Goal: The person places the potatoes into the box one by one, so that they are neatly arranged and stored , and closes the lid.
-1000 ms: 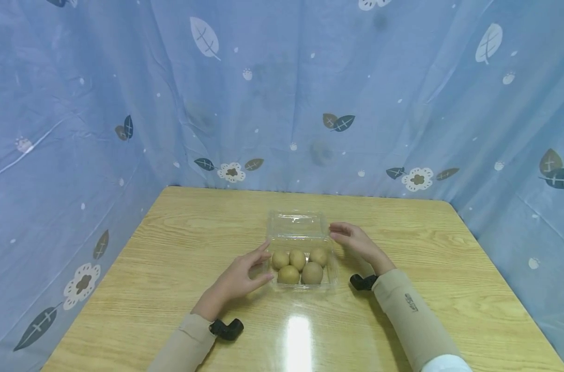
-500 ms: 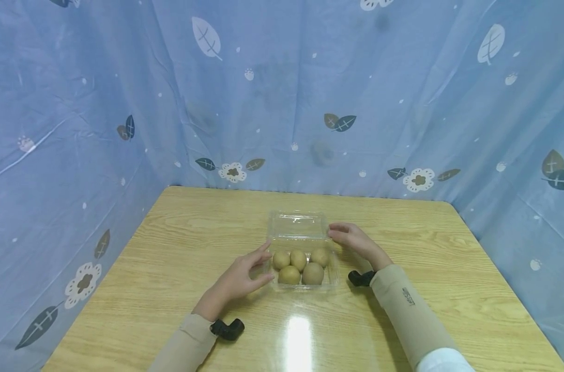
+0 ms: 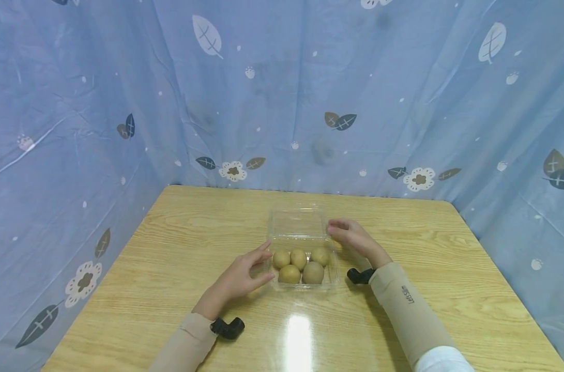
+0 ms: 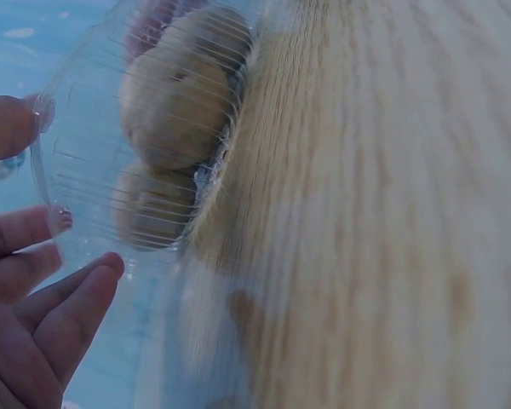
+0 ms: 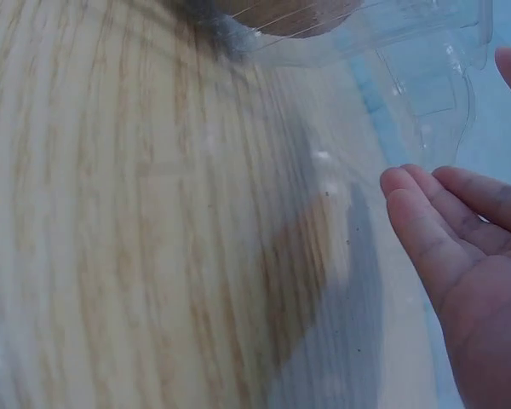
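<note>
A clear plastic clamshell box (image 3: 330,280) stands on the table with its lid (image 3: 295,222) swung back on the far side. Several round, yellow-brown things that look like small potatoes (image 3: 289,274) lie in the base. My left hand (image 3: 239,279) is at the box's left side, fingers spread; in the left wrist view its fingertips (image 4: 58,220) touch the clear wall. My right hand (image 3: 353,238) is at the lid's right edge, fingers extended and slightly bent. In the right wrist view its fingertips (image 5: 399,181) are beside the lid's edge; whether they touch it I cannot tell.
The wood-grain table (image 3: 207,222) reaches back to a blue patterned curtain (image 3: 272,103), which also hangs at both sides. A black wrist mount (image 3: 228,328) sticks out from the left cuff, another black mount (image 3: 360,276) from the right.
The lid's far edge has risen slightly, and my right hand has moved a little up and left with it. My left hand stays in place at the box.
</note>
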The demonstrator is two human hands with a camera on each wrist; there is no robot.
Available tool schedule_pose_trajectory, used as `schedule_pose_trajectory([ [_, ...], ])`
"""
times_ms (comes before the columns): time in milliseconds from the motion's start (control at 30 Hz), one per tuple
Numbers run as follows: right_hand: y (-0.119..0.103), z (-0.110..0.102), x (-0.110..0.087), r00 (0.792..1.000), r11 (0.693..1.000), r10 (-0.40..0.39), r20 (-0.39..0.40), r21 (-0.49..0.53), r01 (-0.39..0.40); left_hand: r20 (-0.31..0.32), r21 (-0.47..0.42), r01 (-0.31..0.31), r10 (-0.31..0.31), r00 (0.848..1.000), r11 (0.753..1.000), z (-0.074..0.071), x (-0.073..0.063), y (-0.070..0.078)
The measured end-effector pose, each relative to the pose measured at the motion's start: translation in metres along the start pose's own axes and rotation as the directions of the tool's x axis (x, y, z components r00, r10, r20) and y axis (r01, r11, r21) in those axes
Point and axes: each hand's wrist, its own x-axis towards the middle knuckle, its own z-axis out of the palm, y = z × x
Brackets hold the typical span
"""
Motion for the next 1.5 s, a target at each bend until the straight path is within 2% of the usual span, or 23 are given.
schedule_pose_trajectory([
  [200, -0.005, -0.001, 0.001, 0.999, 0.999, -0.015, -0.03, 0.043, 0.017, 0.011, -0.003, 0.0, 0.0, 1.0, 1.0, -0.001, -0.002, -0.001],
  [400, -0.01, -0.002, -0.001, 0.998, 0.999, -0.028, -0.063, 0.032, 0.03, -0.003, 0.023, -0.014, 0.014, 1.0, 1.0, 0.0, -0.002, -0.001],
  [667, -0.011, -0.004, -0.006, 0.994, 0.993, -0.093, -0.061, 0.061, 0.096, -0.003, 0.018, -0.021, 0.022, 1.0, 1.0, 0.0, -0.002, -0.001],
  [833, -0.014, -0.004, -0.009, 0.992, 0.99, -0.116, -0.052, 0.072, 0.12, 0.005, 0.018, -0.019, 0.019, 1.0, 1.0, 0.0, -0.002, -0.001],
  [1067, -0.017, -0.006, -0.014, 0.986, 0.987, -0.157, -0.048, 0.035, 0.159, 0.016, -0.002, -0.006, 0.006, 1.0, 1.0, -0.002, -0.001, 0.0],
  [1500, -0.022, -0.005, -0.025, 0.976, 0.973, -0.213, -0.035, 0.082, 0.215, 0.029, -0.012, 0.014, -0.013, 0.999, 1.0, -0.003, 0.0, 0.0],
])
